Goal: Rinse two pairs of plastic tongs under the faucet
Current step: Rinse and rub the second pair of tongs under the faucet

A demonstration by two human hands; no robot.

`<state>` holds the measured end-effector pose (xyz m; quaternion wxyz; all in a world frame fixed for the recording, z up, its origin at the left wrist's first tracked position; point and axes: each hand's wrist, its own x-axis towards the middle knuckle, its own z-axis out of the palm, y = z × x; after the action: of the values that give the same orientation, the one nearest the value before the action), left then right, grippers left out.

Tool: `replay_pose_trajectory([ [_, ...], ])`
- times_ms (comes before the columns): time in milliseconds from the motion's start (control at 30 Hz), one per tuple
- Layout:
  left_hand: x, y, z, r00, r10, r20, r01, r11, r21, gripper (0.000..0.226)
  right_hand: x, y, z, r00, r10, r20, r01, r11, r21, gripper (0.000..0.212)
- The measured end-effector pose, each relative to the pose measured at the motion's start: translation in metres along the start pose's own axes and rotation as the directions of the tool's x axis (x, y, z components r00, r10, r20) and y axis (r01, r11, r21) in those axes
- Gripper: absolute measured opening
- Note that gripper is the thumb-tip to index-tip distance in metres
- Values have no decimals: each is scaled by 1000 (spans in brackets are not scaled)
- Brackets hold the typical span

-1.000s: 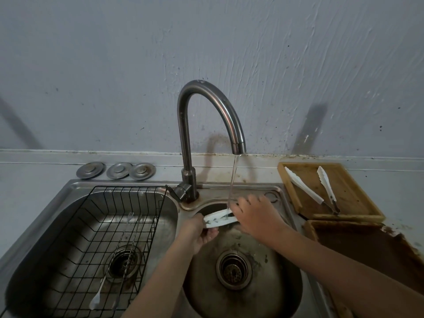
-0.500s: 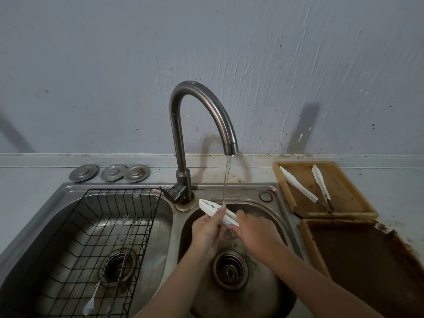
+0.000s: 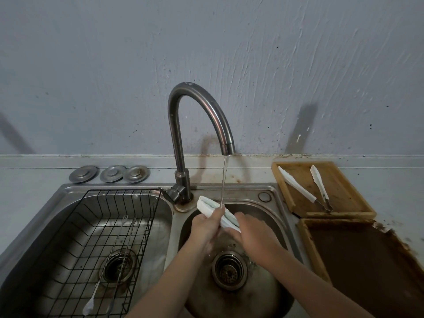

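White plastic tongs [image 3: 218,213] are right under the stream from the faucet [image 3: 202,125] at the moment, held over the right-hand basin of the sink [image 3: 231,189]. Left hand [image 3: 204,228] has its grip wrapped around the middle of them, fingers curled up to about where the water lands. Right hand [image 3: 254,235] holds the end nearer the person, though the back of the hand hides exactly how the fingers sit. The far tip pokes out up and left toward the faucet base.

So I'd say we're in the middle of rinsing the first pair. The second pair of tongs [image 3: 305,188] lies spread open in the wooden tray [image 3: 358,212] on the surface to the right of the sink, well apart from the water, and looks untouched (can't tell from here if it's wet or not).

Next move, as I see it: turn or slide this pair so the stream reaches the part under the left hand and the inner faces, then set it down somewhere, maybe the wire rack [image 3: 146,228] in the left basin, where a couple of thin utensils [image 3: 119,244] already lie. Then reach over to the tray for the other pair. Wet plastic gets slippery, so a firm hold matters when switching.
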<state>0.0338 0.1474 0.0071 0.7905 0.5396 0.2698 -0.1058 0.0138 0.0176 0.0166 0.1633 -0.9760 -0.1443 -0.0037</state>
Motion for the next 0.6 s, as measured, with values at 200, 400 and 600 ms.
replay_pose_trajectory([
  [200,8,14,-27,980,178,-87,-156,964,213,58,3,-11,9,946,157,284,-317,638,702,43],
  [400,18,23,-73,787,556,-269,-348,760,549,42,11,-32,12,829,-6,560,-546,-233,805,51],
  [600,33,48,-82,765,626,-153,-363,615,700,22,17,-47,6,857,-28,514,-481,-401,780,50],
])
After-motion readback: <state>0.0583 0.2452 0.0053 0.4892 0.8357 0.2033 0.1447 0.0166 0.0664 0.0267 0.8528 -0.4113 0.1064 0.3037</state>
